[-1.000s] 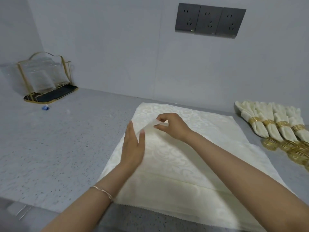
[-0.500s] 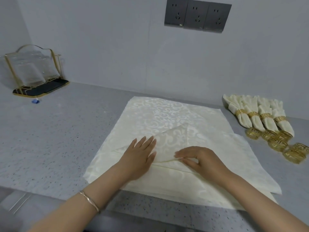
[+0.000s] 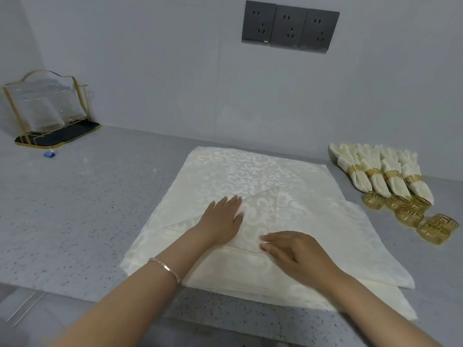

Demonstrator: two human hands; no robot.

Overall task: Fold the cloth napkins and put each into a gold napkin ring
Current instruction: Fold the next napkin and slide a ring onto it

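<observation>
Head view
Change: a second ago the right hand pinched one corner of the top napkin up in the air. That corner now lies turned in toward the middle, and both hands have come down onto it.
Meaning: I judge the first fold is laid and being smoothed. More folds and the ring remain for this napkin.
Task thing: the cream damask cloth napkin [image 3: 238,171] lies spread at the middle of the grey speckled desk [image 3: 87,209]. Its triangular flap [image 3: 263,206] points toward the far edge.
Left hand [image 3: 221,221]: grip wide, holding nothing, with the palm flat on the flap. A thin bracelet [image 3: 166,267] is on the wrist.
Right hand [image 3: 298,251]: grip wide, holding nothing, with the fingers laid along the flap's near crease.
Flat napkins: at least two. A second cream napkin [image 3: 375,299] shows under the first at the near edge; whether more lie beneath is hidden.
Finished napkins [image 3: 385,174]: four, each in a gold ring, in a row near the far right corner.
Loose gold napkin rings [image 3: 409,216]: six as far as I can count, clustered just in front of that row.
Others: one glass holder with a gold frame [image 3: 50,116] in the far left corner, and three dark wall sockets [image 3: 290,27].
</observation>
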